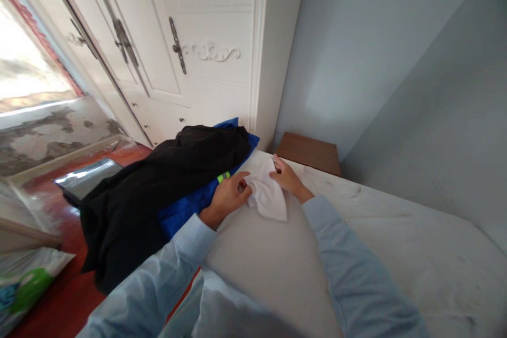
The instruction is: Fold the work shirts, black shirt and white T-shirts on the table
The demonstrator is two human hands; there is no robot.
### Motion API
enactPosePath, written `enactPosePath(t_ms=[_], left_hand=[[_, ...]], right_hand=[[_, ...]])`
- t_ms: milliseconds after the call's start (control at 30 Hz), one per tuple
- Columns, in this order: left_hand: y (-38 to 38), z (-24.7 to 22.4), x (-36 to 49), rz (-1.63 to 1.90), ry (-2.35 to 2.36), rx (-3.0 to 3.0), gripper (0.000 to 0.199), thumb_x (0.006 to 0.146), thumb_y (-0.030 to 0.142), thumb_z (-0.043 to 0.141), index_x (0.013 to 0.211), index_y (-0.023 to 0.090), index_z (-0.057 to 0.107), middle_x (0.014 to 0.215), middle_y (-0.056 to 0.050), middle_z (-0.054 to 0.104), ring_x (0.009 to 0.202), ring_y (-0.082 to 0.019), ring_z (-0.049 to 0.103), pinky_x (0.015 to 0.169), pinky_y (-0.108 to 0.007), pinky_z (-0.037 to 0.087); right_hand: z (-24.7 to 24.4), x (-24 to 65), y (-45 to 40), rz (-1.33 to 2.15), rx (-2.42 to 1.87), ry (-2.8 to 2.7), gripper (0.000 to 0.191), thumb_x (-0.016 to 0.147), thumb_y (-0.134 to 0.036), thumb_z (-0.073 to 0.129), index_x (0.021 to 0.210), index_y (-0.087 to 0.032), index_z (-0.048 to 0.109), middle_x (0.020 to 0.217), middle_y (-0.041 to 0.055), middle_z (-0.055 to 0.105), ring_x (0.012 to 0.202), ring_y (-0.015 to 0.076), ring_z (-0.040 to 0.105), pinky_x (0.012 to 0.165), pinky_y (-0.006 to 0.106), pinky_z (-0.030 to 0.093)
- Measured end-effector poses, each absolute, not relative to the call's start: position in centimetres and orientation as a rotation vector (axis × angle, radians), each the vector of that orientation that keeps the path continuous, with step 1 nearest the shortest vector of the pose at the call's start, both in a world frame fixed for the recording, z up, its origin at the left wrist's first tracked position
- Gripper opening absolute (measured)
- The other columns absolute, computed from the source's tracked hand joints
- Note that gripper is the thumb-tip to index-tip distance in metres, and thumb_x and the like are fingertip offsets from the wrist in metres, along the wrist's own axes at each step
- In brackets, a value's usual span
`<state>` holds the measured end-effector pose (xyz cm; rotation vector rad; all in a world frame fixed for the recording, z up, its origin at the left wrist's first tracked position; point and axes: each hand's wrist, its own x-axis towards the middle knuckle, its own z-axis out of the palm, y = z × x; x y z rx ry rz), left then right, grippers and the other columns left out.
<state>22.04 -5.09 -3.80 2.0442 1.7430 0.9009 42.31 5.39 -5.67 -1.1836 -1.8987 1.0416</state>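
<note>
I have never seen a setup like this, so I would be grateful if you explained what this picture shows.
There is no robot here: one picture, taken by a camera worn on a person's head, looking forward and down. The bare left hand and right hand are the wearer's own. Between them is a small white cloth, with fingers at its edges; how firmly each hand grips is hard to tell. On the left, a black garment lies over blue fabric. A pale surface stretches right, and a white wardrobe stands beyond.
</note>
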Motion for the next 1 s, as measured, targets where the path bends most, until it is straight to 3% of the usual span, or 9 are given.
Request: enactPosePath(t_ms=[200, 333, 433, 567, 700, 900, 1000], left_hand=[[-4.7, -4.5, 21.8, 1.08, 1.752, 1.909, 0.066, 0.08, 0.017, 0.061, 0.145, 0.015, 0.05, 0.124, -0.011, 0.071, 0.08, -0.018, 0.069, 0.074, -0.029, 0.055], [-4.6, -4.4, 21.7, 1.105, 1.788, 1.88, 0.066, 0.077, 0.013, 0.06, 0.143, 0.013, 0.053, 0.126, -0.013, 0.068, 0.084, -0.019, 0.068, 0.08, -0.031, 0.056], [-4.6, -4.3, 21.7, 1.095, 1.765, 1.876, 0.062, 0.076, 0.013, 0.06, 0.138, 0.015, 0.057, 0.12, -0.011, 0.07, 0.078, -0.017, 0.066, 0.075, -0.029, 0.056], [-4.7, -4.2, 21.8, 1.092, 1.737, 1.822, 0.058, 0.078, 0.017, 0.063, 0.135, 0.015, 0.059, 0.098, -0.005, 0.073, 0.068, -0.015, 0.063, 0.068, -0.027, 0.053], [-4.8, -4.3, 21.8, 1.135, 1.698, 1.782, 0.049, 0.08, 0.027, 0.066, 0.128, 0.014, 0.063, 0.079, -0.001, 0.068, 0.067, -0.016, 0.062, 0.067, -0.027, 0.051], [-4.7, -4.1, 21.8, 1.394, 1.474, 1.549, 0.038, 0.08, 0.032, 0.066, 0.113, 0.014, 0.067, 0.063, 0.004, 0.058, 0.055, -0.011, 0.052, 0.052, -0.021, 0.04], [-4.7, -3.5, 21.8, 1.404, 1.372, 1.358, 0.035, 0.079, 0.037, 0.066, 0.105, 0.013, 0.067, 0.048, 0.007, 0.05, 0.041, -0.009, 0.042, 0.041, -0.02, 0.028]], right_hand=[[-5.4, 42.6, 5.1, 0.931, -1.285, -1.971, 0.093, 0.088, -0.029, 0.064, 0.163, -0.015, 0.012, 0.167, 0.0149, 0.025, 0.154, 0.0225, 0.025, 0.125, 0.041, 0.022], [-4.9, 42.7, 4.8, 0.869, -1.317, -1.996, 0.082, 0.091, -0.028, 0.061, 0.161, -0.012, 0.021, 0.164, 0.0185, 0.031, 0.152, 0.0233, 0.032, 0.125, 0.042, 0.022], [-4.5, 42.5, 4.5, 0.81, -1.304, -2.028, 0.071, 0.091, -0.025, 0.06, 0.156, -0.015, 0.035, 0.154, 0.0181, 0.049, 0.143, 0.0232, 0.047, 0.12, 0.04, 0.033], [-3.8, 42.2, 4.2, 0.705, -1.434, -2.068, 0.057, 0.093, -0.029, 0.059, 0.146, -0.012, 0.049, 0.118, 0.0143, 0.073, 0.108, 0.0225, 0.068, 0.1, 0.035, 0.048], [-3.2, 42.4, 4.3, 0.664, -1.575, -2.076, 0.063, 0.089, -0.034, 0.068, 0.145, -0.012, 0.05, 0.104, 0.0103, 0.075, 0.093, 0.0208, 0.069, 0.088, 0.031, 0.05], [-3.4, 43.1, 5.0, 0.916, -1.528, -2.135, 0.047, 0.084, -0.016, 0.071, 0.13, -0.01, 0.062, 0.087, 0.0059, 0.075, 0.071, 0.0154, 0.068, 0.073, 0.026, 0.051], [-3.7, 43.5, 5.4, 0.785, -1.515, -2.058, 0.042, 0.086, -0.014, 0.068, 0.127, -0.01, 0.064, 0.092, 0.0081, 0.076, 0.078, 0.0172, 0.07, 0.078, 0.027, 0.052]])
